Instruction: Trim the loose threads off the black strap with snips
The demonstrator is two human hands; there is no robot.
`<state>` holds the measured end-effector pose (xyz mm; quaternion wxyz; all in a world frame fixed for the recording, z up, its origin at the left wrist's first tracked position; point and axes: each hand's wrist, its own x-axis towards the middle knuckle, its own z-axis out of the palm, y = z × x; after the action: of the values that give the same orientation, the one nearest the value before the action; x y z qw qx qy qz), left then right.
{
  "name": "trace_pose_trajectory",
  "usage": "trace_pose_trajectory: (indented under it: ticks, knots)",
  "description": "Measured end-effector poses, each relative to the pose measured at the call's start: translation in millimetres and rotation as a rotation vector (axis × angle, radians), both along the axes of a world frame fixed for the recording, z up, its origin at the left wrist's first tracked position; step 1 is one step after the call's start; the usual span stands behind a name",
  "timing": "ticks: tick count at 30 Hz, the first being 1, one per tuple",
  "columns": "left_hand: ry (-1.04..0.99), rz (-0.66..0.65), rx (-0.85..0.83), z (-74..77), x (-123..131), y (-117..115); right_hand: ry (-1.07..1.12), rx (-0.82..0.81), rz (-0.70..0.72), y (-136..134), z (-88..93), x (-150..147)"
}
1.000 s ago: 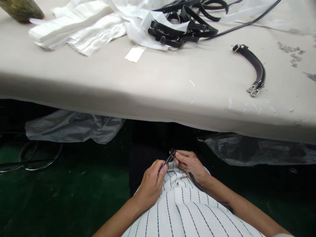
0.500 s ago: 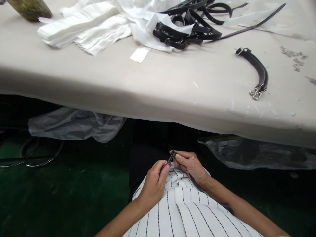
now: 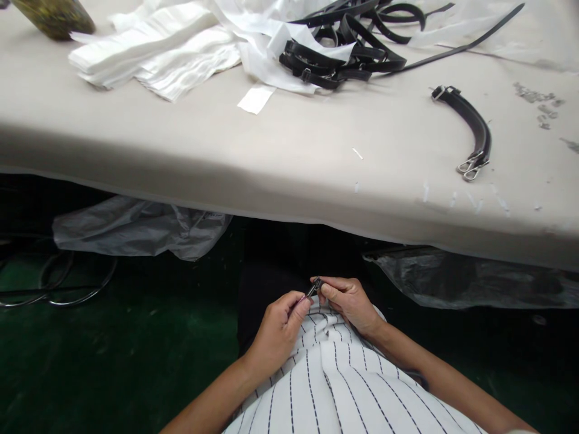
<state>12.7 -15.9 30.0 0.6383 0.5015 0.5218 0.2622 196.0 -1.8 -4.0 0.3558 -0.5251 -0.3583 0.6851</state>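
My left hand (image 3: 279,328) is closed around a small plier-like metal tool (image 3: 311,292), with a bit of pinkish handle showing at the thumb. Its tip points up and right, meeting my right hand (image 3: 347,301). There the thumb and fingers pinch the end of a dark strap (image 3: 318,282), mostly covered by the fingertips. Part of a dark band shows under my right forearm. Both hands are over my lap, below the table edge. On the table lies a short black strap (image 3: 473,123) with a buckle at one end and metal loops at the other.
The covered table (image 3: 289,163) spans the view ahead. On it are a heap of black straps (image 3: 344,57), white paper strips (image 3: 154,54), a jar (image 3: 58,18) and small metal bits (image 3: 538,99). Plastic bags (image 3: 140,228) hang beneath its edge.
My left hand and forearm have shifted slightly left, the wrist turning a little. The tool tip stays at the right fingertips. My right hand is almost still.
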Motion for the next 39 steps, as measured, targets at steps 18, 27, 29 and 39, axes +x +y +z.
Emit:
trace_pose_trajectory:
  ticks: [18, 27, 29, 39]
  knots:
    - [0.094, 0.051, 0.125, 1.5, 0.0, 7.3, -0.080, 0.171, 0.128, 2.0, 7.3, -0.8]
    - [0.137, -0.011, 0.115, -11.4, 1.5, 17.6, -0.116, 0.393, 0.276, 5.1, 14.1, -3.8]
    - [0.152, -0.029, 0.122, -12.8, 0.4, 17.7, -0.154, 0.446, 0.282, 5.1, 15.7, -4.4]
    - [0.393, -0.131, 0.186, -24.7, 1.3, 5.1, -0.645, 0.489, 0.385, -7.5, 18.2, -7.5]
